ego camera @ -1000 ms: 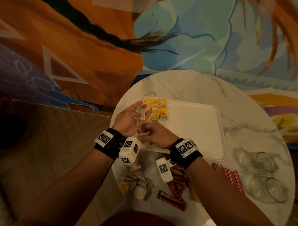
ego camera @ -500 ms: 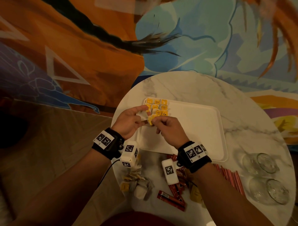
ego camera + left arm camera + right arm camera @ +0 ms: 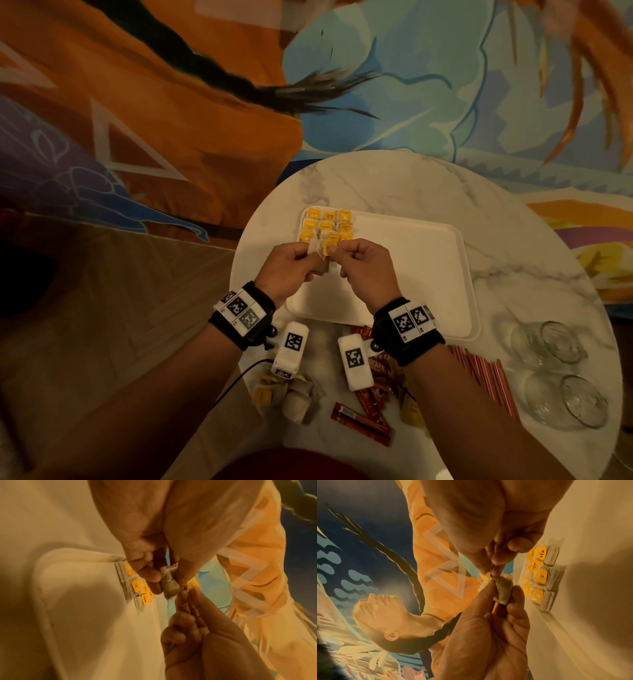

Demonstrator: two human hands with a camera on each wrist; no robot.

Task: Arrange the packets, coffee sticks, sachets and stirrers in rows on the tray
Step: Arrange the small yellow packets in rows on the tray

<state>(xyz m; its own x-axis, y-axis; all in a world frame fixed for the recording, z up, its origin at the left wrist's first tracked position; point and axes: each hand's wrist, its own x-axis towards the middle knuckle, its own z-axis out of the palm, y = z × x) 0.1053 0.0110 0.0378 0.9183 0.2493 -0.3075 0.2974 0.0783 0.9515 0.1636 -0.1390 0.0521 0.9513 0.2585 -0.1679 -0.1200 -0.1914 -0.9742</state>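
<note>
A round white marble table [image 3: 394, 185] spreads under and beyond both hands. Two clear glasses [image 3: 561, 373] stand on it well off to the right of the right hand, one nearer the person than the other, close together. Behind the table, past the hands, a painted mural [image 3: 205, 113] in orange and pale blue fills the wall, with a dark braid running across it. Left of the left hand lies wooden herringbone flooring [image 3: 102, 325].
</note>
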